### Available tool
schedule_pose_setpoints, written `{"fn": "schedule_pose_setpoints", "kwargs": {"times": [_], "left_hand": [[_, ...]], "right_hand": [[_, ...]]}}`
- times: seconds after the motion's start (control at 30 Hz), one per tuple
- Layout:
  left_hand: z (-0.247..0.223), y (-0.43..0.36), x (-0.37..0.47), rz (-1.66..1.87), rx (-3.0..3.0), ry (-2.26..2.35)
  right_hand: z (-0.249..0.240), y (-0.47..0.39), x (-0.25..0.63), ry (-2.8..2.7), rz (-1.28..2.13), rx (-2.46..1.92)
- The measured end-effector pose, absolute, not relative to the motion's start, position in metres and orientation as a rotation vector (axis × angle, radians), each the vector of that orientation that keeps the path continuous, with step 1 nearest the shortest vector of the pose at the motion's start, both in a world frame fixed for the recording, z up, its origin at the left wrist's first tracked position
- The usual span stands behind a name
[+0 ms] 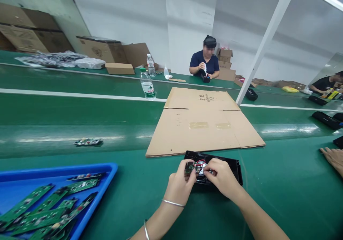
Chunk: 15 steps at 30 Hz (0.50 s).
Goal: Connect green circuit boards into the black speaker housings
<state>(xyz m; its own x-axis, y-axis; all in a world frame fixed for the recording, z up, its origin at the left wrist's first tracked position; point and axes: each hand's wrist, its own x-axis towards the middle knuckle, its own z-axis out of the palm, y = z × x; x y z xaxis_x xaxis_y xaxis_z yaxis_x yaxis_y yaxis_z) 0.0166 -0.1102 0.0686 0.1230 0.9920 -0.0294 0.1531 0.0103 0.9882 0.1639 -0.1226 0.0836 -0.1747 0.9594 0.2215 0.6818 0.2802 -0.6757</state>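
Observation:
My left hand (pixel 184 179) pinches a small green circuit board (pixel 189 167) over an open black plastic housing (pixel 233 166) on the green bench. Inside the housing, partly hidden by my fingers, is a round speaker (pixel 200 177). Red and black wires (pixel 201 161) loop between the board and the housing. My right hand (pixel 218 174) has thumb and forefinger pressed together at the board's right end, close to the wires. What lies between those fingertips is too small to tell, possibly a wire end or plug.
A blue tray (pixel 114 170) with several green circuit boards stands at left. Another board (pixel 88 142) lies beyond it. Flattened cardboard (pixel 182 136) lies ahead, with a water bottle (pixel 147 86) behind. A co-worker's hand (pixel 333 159) rests at right; a person (pixel 205 59) works opposite.

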Motion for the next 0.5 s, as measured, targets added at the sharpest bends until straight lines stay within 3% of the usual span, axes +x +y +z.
{"fn": "schedule_pose_setpoints", "kwargs": {"times": [0.2,0.4,0.5], "left_hand": [[0.068,-0.111,0.017,0.986,1.386,1.207],[0.064,-0.11,0.017,0.966,1.457,1.137],[0.062,-0.108,0.016,0.926,1.517,1.135]], "right_hand": [[0.073,-0.121,0.165,-2.152,0.229,-1.413],[0.067,-0.126,0.159,-2.352,-0.348,-1.378],[0.066,-0.129,0.156,-2.373,-0.448,-1.384]]}}
